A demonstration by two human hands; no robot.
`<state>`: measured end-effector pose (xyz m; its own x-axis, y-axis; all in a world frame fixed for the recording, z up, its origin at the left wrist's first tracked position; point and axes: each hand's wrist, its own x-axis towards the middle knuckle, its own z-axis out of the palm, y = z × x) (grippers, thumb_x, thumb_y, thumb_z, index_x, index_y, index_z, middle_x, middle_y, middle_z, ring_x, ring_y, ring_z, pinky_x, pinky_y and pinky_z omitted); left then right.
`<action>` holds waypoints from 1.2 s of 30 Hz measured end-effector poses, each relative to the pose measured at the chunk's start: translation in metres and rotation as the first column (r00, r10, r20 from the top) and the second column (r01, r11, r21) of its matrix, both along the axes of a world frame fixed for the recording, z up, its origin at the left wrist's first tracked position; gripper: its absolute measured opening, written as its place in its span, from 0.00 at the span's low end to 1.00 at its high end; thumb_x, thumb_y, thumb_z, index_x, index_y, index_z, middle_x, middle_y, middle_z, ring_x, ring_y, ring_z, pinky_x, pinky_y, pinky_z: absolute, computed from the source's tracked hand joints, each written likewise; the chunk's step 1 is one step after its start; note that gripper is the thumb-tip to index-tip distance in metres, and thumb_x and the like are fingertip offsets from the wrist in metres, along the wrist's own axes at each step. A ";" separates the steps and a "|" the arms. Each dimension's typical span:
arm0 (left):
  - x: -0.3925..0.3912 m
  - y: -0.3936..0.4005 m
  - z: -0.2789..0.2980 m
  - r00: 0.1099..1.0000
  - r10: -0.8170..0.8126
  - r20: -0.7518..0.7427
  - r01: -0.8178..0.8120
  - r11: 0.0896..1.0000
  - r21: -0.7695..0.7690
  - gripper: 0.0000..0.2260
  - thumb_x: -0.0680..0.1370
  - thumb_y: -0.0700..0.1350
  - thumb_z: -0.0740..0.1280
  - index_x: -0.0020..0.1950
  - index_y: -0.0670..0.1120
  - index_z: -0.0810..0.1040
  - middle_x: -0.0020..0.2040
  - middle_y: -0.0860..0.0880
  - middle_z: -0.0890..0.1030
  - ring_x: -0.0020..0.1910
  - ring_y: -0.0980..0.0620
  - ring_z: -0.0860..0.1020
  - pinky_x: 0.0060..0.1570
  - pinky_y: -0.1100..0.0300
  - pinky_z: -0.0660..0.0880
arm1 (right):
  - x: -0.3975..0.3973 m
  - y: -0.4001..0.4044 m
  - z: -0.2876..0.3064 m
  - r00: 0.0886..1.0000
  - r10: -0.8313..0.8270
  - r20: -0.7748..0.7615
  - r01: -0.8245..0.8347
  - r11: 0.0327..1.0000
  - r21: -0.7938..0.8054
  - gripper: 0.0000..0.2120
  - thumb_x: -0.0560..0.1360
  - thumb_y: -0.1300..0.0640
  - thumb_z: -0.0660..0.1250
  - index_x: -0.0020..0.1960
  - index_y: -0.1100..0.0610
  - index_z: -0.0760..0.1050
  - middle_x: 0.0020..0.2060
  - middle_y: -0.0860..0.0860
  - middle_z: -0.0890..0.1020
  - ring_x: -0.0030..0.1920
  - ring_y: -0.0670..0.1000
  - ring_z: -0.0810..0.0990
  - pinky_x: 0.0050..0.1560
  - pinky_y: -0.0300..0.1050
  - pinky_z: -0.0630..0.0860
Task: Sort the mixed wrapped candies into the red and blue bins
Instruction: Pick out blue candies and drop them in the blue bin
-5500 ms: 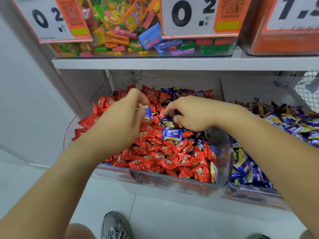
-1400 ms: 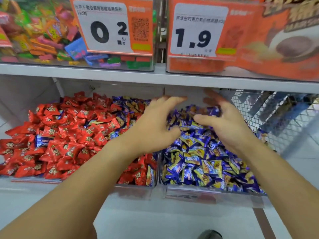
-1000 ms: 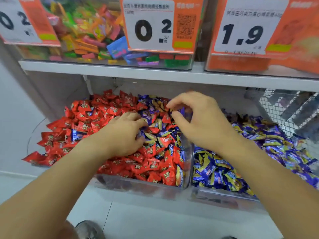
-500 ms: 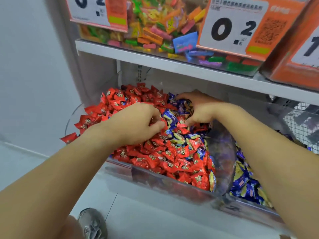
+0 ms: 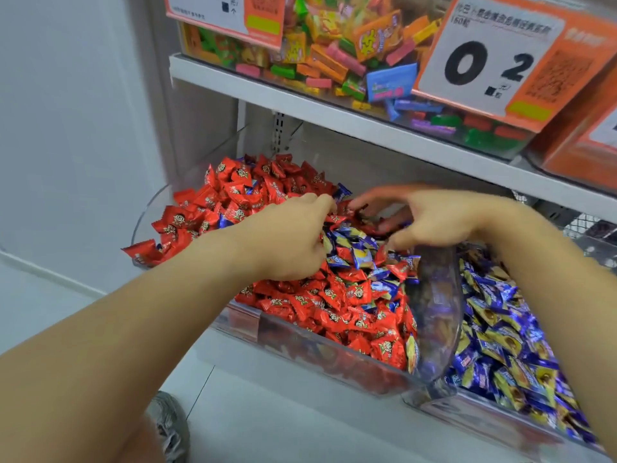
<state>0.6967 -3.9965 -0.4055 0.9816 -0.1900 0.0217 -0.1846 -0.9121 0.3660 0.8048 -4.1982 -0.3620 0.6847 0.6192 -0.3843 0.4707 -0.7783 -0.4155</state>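
Note:
A clear bin [image 5: 317,349] on the lower shelf is heaped with red wrapped candies [image 5: 334,305]. A cluster of stray blue candies [image 5: 354,248] lies in its middle and right side. To its right, past a curved clear divider [image 5: 437,312], a second bin [image 5: 484,419] holds blue-and-yellow candies [image 5: 500,345]. My left hand [image 5: 287,238] digs into the red bin, its fingers and thumb curled round blue candies at the cluster's left edge. My right hand [image 5: 430,218], motion-blurred, reaches over the back of the same cluster with fingers spread, touching the pile.
An upper shelf [image 5: 367,128] hangs close above the bins and carries a clear box of colourful candies [image 5: 334,55] with a 0.2 price tag [image 5: 484,68]. An orange box [image 5: 584,138] and a wire basket [image 5: 587,228] are at right. A white wall [image 5: 66,128] bounds the left.
Both hands let go of candies over the blue bin, then went back to the red bin. Since half a second ago they have stayed in the mixed cluster, the right hand's fingers spreading.

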 end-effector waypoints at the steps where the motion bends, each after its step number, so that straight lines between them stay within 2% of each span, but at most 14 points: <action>1: 0.000 0.000 0.000 1.000 0.000 -0.015 0.000 1.000 0.003 0.26 0.78 0.46 0.63 0.75 0.48 0.61 0.70 0.47 0.68 0.67 0.46 0.70 0.65 0.46 0.70 | 0.007 0.000 -0.001 0.997 -0.053 0.061 0.053 0.999 -0.001 0.37 0.64 0.57 0.76 0.64 0.28 0.67 0.67 0.46 0.73 0.60 0.53 0.81 0.60 0.57 0.79; 3: 0.000 -0.001 -0.001 1.000 -0.004 -0.029 0.004 1.000 0.002 0.28 0.78 0.47 0.64 0.76 0.48 0.59 0.71 0.47 0.67 0.67 0.46 0.70 0.66 0.46 0.69 | 0.017 0.006 -0.011 0.990 -0.064 0.123 0.082 0.985 -0.150 0.51 0.57 0.46 0.82 0.72 0.29 0.58 0.75 0.48 0.66 0.70 0.55 0.73 0.68 0.57 0.73; 4: 0.000 -0.001 -0.001 1.000 -0.005 -0.026 0.005 1.000 0.001 0.28 0.78 0.47 0.64 0.76 0.48 0.58 0.71 0.47 0.67 0.68 0.46 0.70 0.66 0.46 0.69 | 0.018 0.013 -0.017 0.995 -0.050 0.091 0.070 0.972 -0.223 0.59 0.55 0.45 0.85 0.76 0.34 0.53 0.77 0.48 0.63 0.74 0.54 0.67 0.72 0.55 0.68; 6: 0.000 -0.001 -0.001 1.000 0.000 -0.027 -0.001 1.000 -0.006 0.28 0.79 0.48 0.63 0.76 0.47 0.57 0.71 0.46 0.67 0.68 0.45 0.69 0.66 0.46 0.69 | 0.015 0.030 -0.028 0.999 -0.004 0.035 0.015 0.955 -0.297 0.64 0.54 0.49 0.86 0.80 0.43 0.50 0.77 0.48 0.64 0.75 0.53 0.65 0.75 0.52 0.65; 9: -0.001 0.000 -0.001 0.999 0.009 -0.041 -0.010 1.000 -0.007 0.28 0.80 0.47 0.62 0.77 0.46 0.54 0.73 0.45 0.65 0.70 0.45 0.67 0.68 0.46 0.67 | 0.011 0.044 -0.036 0.999 -0.024 0.032 0.032 0.960 -0.278 0.59 0.56 0.57 0.85 0.79 0.49 0.56 0.72 0.49 0.70 0.71 0.53 0.70 0.71 0.50 0.69; 13: -0.002 -0.001 0.000 0.998 -0.018 -0.065 0.019 1.000 0.009 0.33 0.80 0.47 0.62 0.79 0.46 0.48 0.77 0.46 0.59 0.74 0.46 0.62 0.71 0.49 0.65 | 0.012 0.031 -0.041 0.997 -0.071 -0.009 0.069 0.990 -0.123 0.55 0.54 0.60 0.82 0.76 0.45 0.61 0.65 0.49 0.75 0.65 0.54 0.76 0.64 0.53 0.77; 16: -0.001 -0.003 0.000 0.996 -0.034 -0.080 0.036 0.999 0.020 0.37 0.78 0.50 0.65 0.79 0.47 0.46 0.76 0.47 0.58 0.75 0.46 0.61 0.70 0.51 0.65 | 0.001 0.025 -0.030 0.992 -0.054 -0.110 0.054 0.999 -0.008 0.44 0.61 0.66 0.79 0.71 0.45 0.66 0.58 0.49 0.81 0.57 0.54 0.82 0.57 0.56 0.81; 19: -0.003 -0.002 0.000 0.997 -0.060 -0.047 0.064 0.995 0.075 0.42 0.75 0.53 0.68 0.80 0.49 0.44 0.77 0.45 0.55 0.77 0.45 0.56 0.74 0.49 0.60 | -0.022 0.025 -0.015 0.995 0.038 -0.091 -0.033 0.998 0.059 0.43 0.64 0.57 0.82 0.73 0.43 0.66 0.62 0.42 0.80 0.59 0.47 0.81 0.63 0.52 0.77; 21: -0.006 -0.001 0.002 0.995 -0.081 -0.054 0.088 0.985 0.147 0.45 0.74 0.57 0.69 0.80 0.49 0.43 0.79 0.46 0.48 0.79 0.46 0.48 0.77 0.49 0.53 | -0.039 0.021 -0.010 0.993 0.119 -0.016 -0.119 0.993 0.016 0.45 0.64 0.46 0.82 0.75 0.41 0.64 0.69 0.35 0.72 0.66 0.40 0.74 0.70 0.43 0.69; 22: -0.008 -0.001 0.004 0.994 -0.092 -0.062 0.101 0.981 0.167 0.44 0.74 0.60 0.69 0.80 0.50 0.46 0.80 0.46 0.47 0.79 0.47 0.46 0.77 0.50 0.52 | -0.048 0.017 -0.008 0.989 0.148 0.014 -0.148 0.989 -0.014 0.46 0.64 0.41 0.81 0.76 0.40 0.62 0.71 0.34 0.68 0.69 0.38 0.69 0.72 0.42 0.66; 24: -0.012 -0.002 0.007 0.992 -0.126 -0.015 0.127 0.981 0.144 0.38 0.73 0.61 0.70 0.77 0.52 0.58 0.76 0.47 0.60 0.76 0.47 0.56 0.74 0.51 0.59 | -0.061 0.009 -0.007 0.985 0.150 0.090 -0.147 0.988 -0.039 0.47 0.63 0.38 0.79 0.76 0.40 0.61 0.72 0.36 0.67 0.71 0.38 0.67 0.73 0.43 0.65; 26: -0.011 -0.004 0.008 0.986 -0.143 0.086 0.135 0.987 0.093 0.30 0.72 0.59 0.72 0.71 0.53 0.67 0.61 0.51 0.73 0.62 0.51 0.68 0.63 0.52 0.69 | -0.070 0.003 -0.008 0.974 0.103 0.203 -0.106 0.994 0.000 0.43 0.62 0.37 0.79 0.73 0.39 0.66 0.68 0.40 0.71 0.68 0.42 0.70 0.69 0.45 0.69; 30: -0.008 -0.009 0.009 0.991 -0.127 0.041 0.121 0.985 0.124 0.28 0.71 0.56 0.75 0.70 0.59 0.70 0.56 0.51 0.76 0.56 0.52 0.72 0.55 0.55 0.72 | -0.080 -0.003 -0.016 0.948 -0.017 0.319 -0.013 0.996 0.092 0.36 0.58 0.34 0.80 0.64 0.37 0.75 0.60 0.41 0.76 0.64 0.46 0.72 0.64 0.49 0.72; 36: -0.004 0.000 0.008 0.982 -0.165 0.088 0.161 0.986 0.053 0.12 0.73 0.54 0.73 0.56 0.56 0.82 0.49 0.56 0.80 0.49 0.58 0.73 0.54 0.58 0.72 | -0.089 -0.015 -0.014 0.944 -0.073 0.322 0.019 0.986 0.168 0.33 0.60 0.39 0.81 0.63 0.36 0.76 0.65 0.37 0.75 0.67 0.43 0.71 0.67 0.46 0.70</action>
